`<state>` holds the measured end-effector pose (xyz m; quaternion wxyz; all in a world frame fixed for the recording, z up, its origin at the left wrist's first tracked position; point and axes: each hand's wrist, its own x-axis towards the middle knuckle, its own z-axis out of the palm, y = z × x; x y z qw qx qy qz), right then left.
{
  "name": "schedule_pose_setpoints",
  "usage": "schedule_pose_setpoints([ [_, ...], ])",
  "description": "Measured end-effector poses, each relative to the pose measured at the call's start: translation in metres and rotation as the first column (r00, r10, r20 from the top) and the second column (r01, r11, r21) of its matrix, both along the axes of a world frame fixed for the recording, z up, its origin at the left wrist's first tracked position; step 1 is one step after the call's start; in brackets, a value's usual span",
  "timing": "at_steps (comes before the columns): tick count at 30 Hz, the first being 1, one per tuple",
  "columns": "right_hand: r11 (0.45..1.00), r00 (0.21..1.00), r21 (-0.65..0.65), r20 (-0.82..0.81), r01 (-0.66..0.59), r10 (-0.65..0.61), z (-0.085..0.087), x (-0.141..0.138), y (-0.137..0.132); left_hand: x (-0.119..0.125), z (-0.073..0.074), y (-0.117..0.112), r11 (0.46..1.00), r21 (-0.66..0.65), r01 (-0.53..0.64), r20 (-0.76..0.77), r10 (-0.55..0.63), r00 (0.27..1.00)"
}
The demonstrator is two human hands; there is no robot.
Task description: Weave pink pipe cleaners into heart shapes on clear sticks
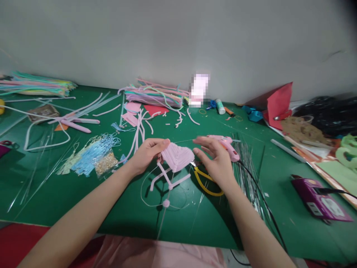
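Note:
A pale pink heart of pipe cleaners (178, 157) is pinched at its left side by my left hand (150, 152). My right hand (216, 158) is just right of the heart, thumb and fingers apart. A thin thread or wire runs from the heart's top toward its fingertips; whether they touch it I cannot tell. Below the heart hang pink pipe cleaner pieces (170, 183), a small pink ball (166, 203) and a thin stem. Yellow-handled scissors (205, 184) lie under my right hand, partly hidden. Behind that hand rests a pink glue gun (230, 147).
Bundles of coloured pipe cleaners (156, 95) lie along the wall. Blue tassels (93, 152) and a bag of gold beads (106, 163) are at left. Thin wires (248, 178), a black cord and a purple power strip (319, 199) occupy the right of the green table (125, 216).

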<state>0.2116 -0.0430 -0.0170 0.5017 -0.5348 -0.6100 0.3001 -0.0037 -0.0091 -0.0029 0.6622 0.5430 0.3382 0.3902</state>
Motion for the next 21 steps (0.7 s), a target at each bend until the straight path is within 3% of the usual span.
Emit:
schedule_pose_setpoints([
  [4, 0.987, 0.945, -0.154, -0.327, -0.05, -0.003, 0.001, -0.007, -0.002, 0.0, -0.001, 0.0, 0.999, 0.031, 0.005, -0.033, -0.004, 0.999],
  [8, 0.902, 0.82, -0.313, -0.567, -0.296, 0.072, 0.004, -0.013, -0.005, 0.001, -0.002, 0.0, 0.995, 0.094, 0.014, -0.098, -0.005, 0.995],
  [10, 0.851, 0.814, -0.364, -0.569, -0.377, 0.117, 0.005, -0.017, -0.006, 0.001, -0.003, 0.0, 0.992, 0.125, 0.008, -0.145, 0.01, 0.989],
  [12, 0.839, 0.831, -0.379, -0.536, -0.391, 0.145, 0.004, -0.02, -0.007, 0.002, -0.003, 0.0, 0.99, 0.141, -0.009, -0.17, 0.033, 0.985],
  [21, 0.903, 0.877, -0.346, -0.476, -0.256, 0.066, 0.003, -0.015, -0.005, -0.001, 0.004, 0.0, 0.997, 0.072, 0.032, -0.209, -0.017, 0.978],
])
